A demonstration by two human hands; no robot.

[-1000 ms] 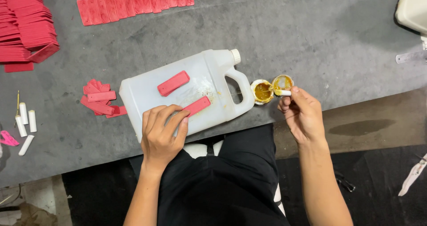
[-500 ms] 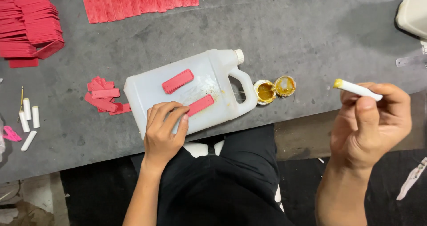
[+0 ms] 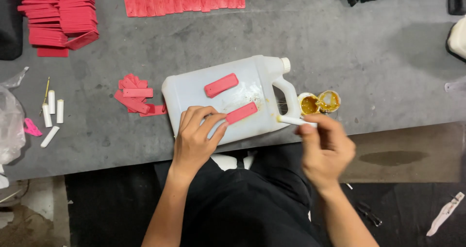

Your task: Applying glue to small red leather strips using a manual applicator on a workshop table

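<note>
From the head camera: a white plastic jug [image 3: 228, 99] lies on its side on the grey bench [image 3: 378, 57], right at the near edge, handle to the right. Two red strips sit on its flat face, one higher up [image 3: 221, 85] and one lower down [image 3: 241, 113]. The left hand [image 3: 196, 137] rests on the jug, fingers spread, fingertips pressing the end of the lower strip. The right hand [image 3: 325, 147] is pinched around a white stick [image 3: 291, 120], its yellowish tip just beside the jug's handle. Two small pots of yellow glue [image 3: 320, 102] stand just right of the handle. Loose red strips [image 3: 136, 99] lie left of the jug, stacks [image 3: 60, 16] at far left, white sticks [image 3: 52, 113] near them.
</note>
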